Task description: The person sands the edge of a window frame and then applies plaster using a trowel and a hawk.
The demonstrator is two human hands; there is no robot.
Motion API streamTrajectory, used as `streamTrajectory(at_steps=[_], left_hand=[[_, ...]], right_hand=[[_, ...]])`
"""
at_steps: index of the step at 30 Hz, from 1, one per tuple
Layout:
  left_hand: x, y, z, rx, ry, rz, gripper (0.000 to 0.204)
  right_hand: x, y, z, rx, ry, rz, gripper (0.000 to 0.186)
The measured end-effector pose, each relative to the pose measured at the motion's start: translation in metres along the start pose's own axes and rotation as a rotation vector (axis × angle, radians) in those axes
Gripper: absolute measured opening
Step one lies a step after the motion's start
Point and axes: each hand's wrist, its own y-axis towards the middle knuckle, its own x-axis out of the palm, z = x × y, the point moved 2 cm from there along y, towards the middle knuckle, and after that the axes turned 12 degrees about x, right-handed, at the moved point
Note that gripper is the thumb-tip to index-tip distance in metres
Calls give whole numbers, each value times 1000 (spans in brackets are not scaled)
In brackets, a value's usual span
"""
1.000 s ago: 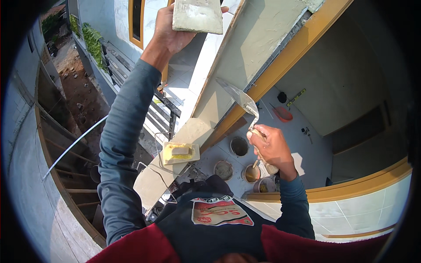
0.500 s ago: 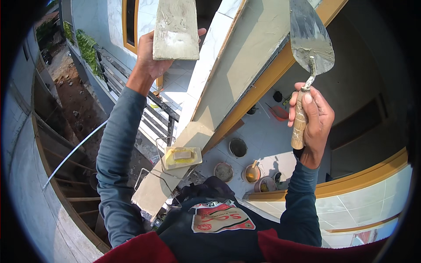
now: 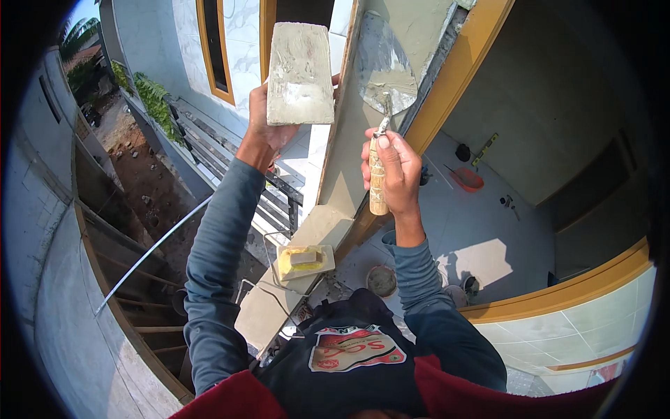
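My left hand (image 3: 264, 113) is closed on a flat mortar-coated board (image 3: 299, 78), holding it up in front of a tiled wall. My right hand (image 3: 398, 167) grips the carved wooden handle of a trowel (image 3: 387, 63), whose grey-smeared blade lies over or against a plastered strip (image 3: 344, 157) beside the board; I cannot tell if it touches. Below, a pale rectangular sponge float (image 3: 305, 258) with a yellow middle and grey grip rests on a plank (image 3: 255, 321) among bent metal loops.
A yellow door frame (image 3: 457, 66) borders a tiled room floor (image 3: 481, 223) with a red scoop (image 3: 466, 179), a level (image 3: 485, 149) and a bucket (image 3: 382, 281). On the left are a railing (image 3: 279, 209), a drop to dirt ground (image 3: 136, 174) and a curved concrete wall (image 3: 66, 265).
The trowel has swung up from pointing left to upright, then moved leftward to beside the board, with my right hand following. My left hand and the board dipped slightly and shifted right.
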Motion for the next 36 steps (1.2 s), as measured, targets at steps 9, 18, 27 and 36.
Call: streamTrajectory(at_steps=[9,18,27,36], left_hand=[[5,-5,3,-4,97,45,62],[-15,4,-3,15,66,-94,59],[0,-2,-2,17,0,-67,56],[9,-6,1,35,122,-54,56]], right_hand=[[-43,-45,-67,-87,-50,173,39],[-37,-20,-116,248,-217,-25,38],[-47,-58,-13,404,-269,-60,31],[-67,-84,-1,542,-489,-23,28]])
